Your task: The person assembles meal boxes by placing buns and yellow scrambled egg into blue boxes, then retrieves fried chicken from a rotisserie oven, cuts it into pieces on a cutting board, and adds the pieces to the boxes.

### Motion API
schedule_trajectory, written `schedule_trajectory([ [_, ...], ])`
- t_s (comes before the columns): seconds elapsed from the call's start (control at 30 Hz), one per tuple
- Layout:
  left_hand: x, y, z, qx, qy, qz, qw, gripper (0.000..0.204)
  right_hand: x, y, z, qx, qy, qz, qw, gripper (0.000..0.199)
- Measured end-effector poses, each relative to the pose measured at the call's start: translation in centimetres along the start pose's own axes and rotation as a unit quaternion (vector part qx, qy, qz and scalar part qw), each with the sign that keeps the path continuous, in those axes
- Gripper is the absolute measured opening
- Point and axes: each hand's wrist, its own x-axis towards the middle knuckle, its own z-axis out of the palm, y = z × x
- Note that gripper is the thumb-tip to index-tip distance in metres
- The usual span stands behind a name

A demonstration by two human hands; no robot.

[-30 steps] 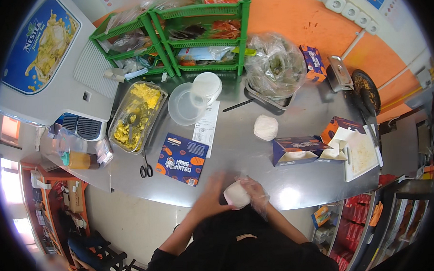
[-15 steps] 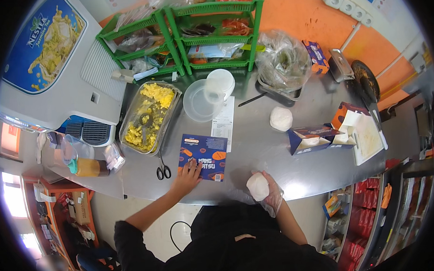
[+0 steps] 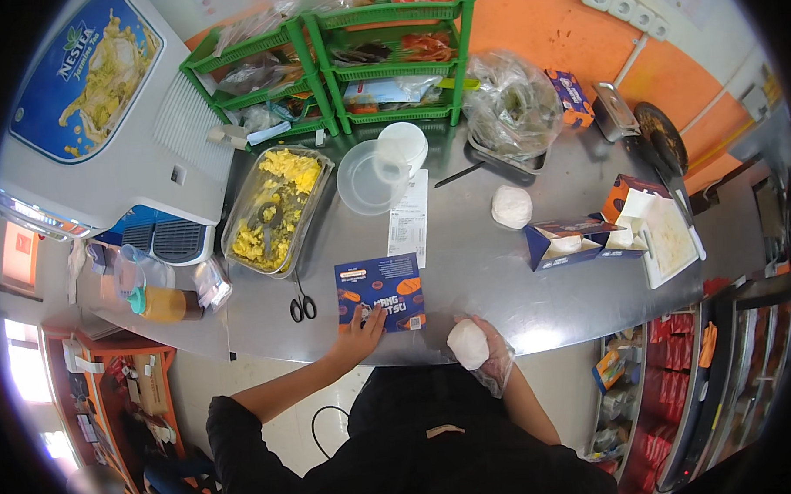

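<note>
My left hand (image 3: 360, 337) lies with its fingers spread on the lower part of a flat blue cardboard sleeve (image 3: 395, 286) with orange pictures. To the right, at the table's front edge, my right hand (image 3: 497, 348) wears a clear plastic glove. Its fingers curl round a white round ball (image 3: 468, 344); whether that is food or a wrapped thing I cannot tell. A second white ball (image 3: 512, 207) rests on the table farther off. Right of it, two folded blue boxes (image 3: 563, 250) stand with their ends open, a white ball partly showing in one.
The steel table (image 3: 466, 271) carries a tray of yellow scrambled egg (image 3: 277, 212), scissors (image 3: 303, 308), round plastic tubs (image 3: 372, 177), a paper receipt (image 3: 407, 233), a bagged tray (image 3: 513, 112) and a white cutting board (image 3: 674, 248). Green racks (image 3: 394, 68) stand behind; a drink dispenser (image 3: 105, 170) is at left.
The blue sleeve has slid a little to the right and nearer me, turning slightly, and my left hand has shifted with it. My right hand keeps hold of the white ball, almost in place.
</note>
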Motion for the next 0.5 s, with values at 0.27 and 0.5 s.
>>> schedule_trajectory([
  [0.27,4.8,2.3,-14.3,-0.332,0.041,-0.146,0.931,0.04,-4.8,-3.0,6.8,-0.306,-0.068,-0.082,0.946,0.035],
  [0.5,7.6,4.8,-14.9,-0.378,0.026,-0.256,0.889,0.028,-3.0,-3.7,7.0,-0.561,0.006,-0.132,0.817,0.033],
])
